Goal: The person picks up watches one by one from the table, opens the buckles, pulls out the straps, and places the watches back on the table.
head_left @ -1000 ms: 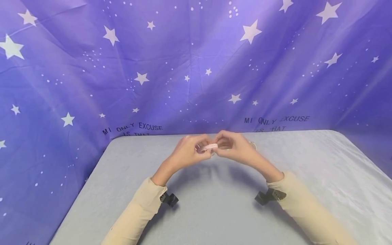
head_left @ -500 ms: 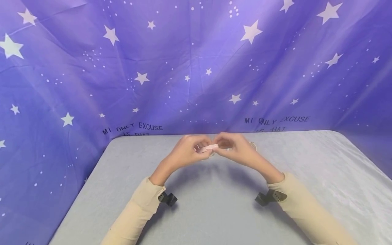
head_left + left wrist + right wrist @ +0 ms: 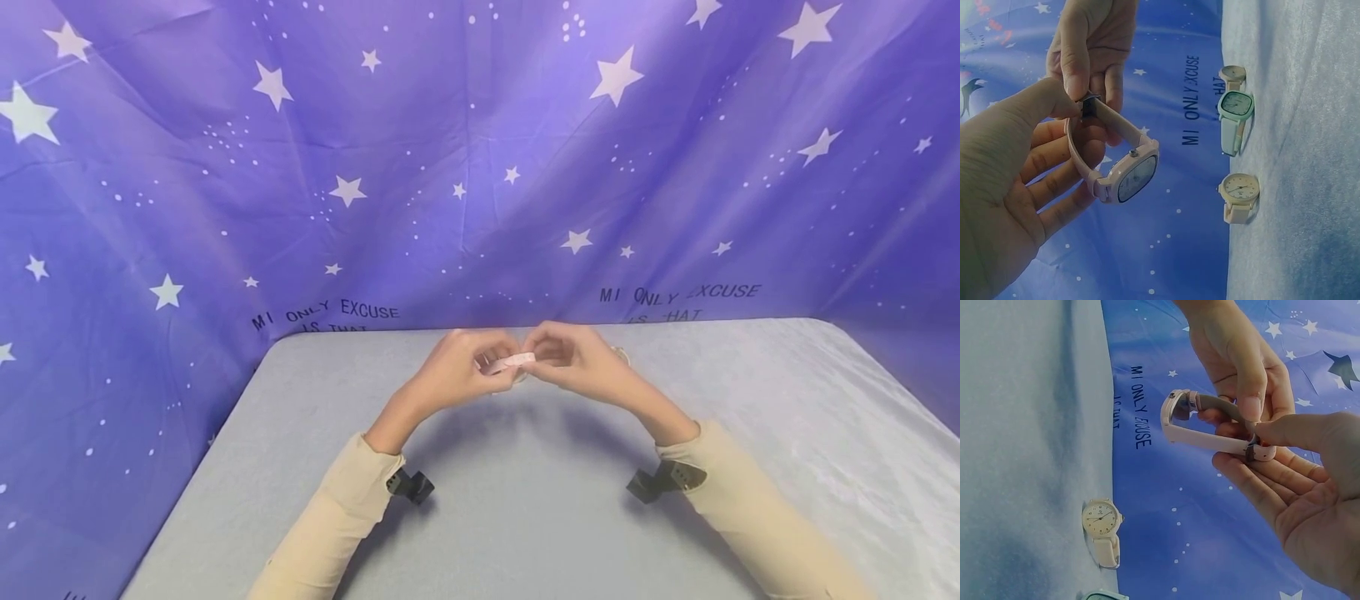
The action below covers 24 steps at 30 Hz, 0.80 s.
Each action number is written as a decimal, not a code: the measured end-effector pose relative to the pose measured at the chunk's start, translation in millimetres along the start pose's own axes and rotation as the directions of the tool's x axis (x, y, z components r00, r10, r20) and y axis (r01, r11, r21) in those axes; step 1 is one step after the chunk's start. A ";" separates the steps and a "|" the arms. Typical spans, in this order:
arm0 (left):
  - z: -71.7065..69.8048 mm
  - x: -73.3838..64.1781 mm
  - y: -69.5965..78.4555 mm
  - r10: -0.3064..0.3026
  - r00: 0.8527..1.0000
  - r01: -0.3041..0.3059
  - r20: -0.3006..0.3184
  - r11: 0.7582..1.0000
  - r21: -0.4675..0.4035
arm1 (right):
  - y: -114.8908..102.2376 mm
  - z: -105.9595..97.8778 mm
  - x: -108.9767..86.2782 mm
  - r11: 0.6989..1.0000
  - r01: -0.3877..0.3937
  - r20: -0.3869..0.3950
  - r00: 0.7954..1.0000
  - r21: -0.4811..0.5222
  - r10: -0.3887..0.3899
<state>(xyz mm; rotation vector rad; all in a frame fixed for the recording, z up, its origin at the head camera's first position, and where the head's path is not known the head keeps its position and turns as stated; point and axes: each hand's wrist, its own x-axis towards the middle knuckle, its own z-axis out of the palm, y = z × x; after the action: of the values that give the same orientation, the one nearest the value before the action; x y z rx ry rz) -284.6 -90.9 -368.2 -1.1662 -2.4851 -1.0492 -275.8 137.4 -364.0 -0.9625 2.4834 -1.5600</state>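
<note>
From my remote post I record both hands raised above the tabletop, fingertips together. The left hand and right hand each pinch the strap of a pink watch, thumbs meeting beside its dark buckle. The strap is bent into a loop; I cannot tell whether it is fastened. The watch's case hangs lower than the fingertips. Beyond and below the hands, on the tabletop, I note a cream watch, then a mint watch and a beige watch successively farther toward the right-hand side.
</note>
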 end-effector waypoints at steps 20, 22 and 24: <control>-2.0 -0.6 2.4 0.001 1.000 0.000 -0.007 0.998 0.058 | -4.6 5.0 -1.2 0.984 0.083 -0.036 0.995 -0.155 -0.090; -1.8 -0.5 1.7 0.009 1.000 -0.008 -0.007 0.999 0.054 | -4.2 4.5 -1.1 0.986 0.080 -0.035 0.996 -0.145 -0.086; -1.6 -0.5 1.0 0.014 1.000 -0.014 -0.008 0.999 0.049 | -4.0 4.4 -0.9 0.989 0.074 -0.033 0.996 -0.127 -0.079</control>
<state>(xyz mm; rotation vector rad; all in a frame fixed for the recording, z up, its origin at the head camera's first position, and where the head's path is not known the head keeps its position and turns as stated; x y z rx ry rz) -283.6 -91.8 -366.7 -1.1611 -2.4784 -0.9821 -271.6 133.1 -363.0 -1.0676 2.6283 -1.4707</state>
